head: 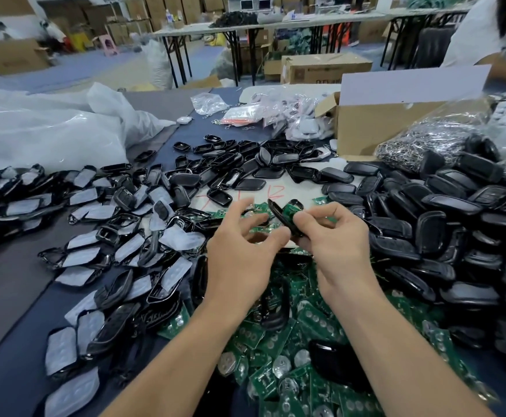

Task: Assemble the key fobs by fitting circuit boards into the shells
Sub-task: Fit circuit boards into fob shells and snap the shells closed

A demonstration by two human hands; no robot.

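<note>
On your left, padded shells [95, 224] are lying on the tabletop [20, 341]. Your left hand [239, 248] is hanging in the air just beside the shell [277, 213]. Its fingers [245, 206] are spreading wide and holding nothing. Your right hand [333, 236] is holding that shell up above the pile of boards [306, 326], with its fingers [327, 216] pinching the low end. A green board [291, 210] is sitting tilted in the shell, and it looks only partly in. So I think you are fitting the board right now. Next, your left fingers need to come in and push it flat, gently, so nothing bends. On your right, a heap of black shells [441, 224] is waiting.
</note>
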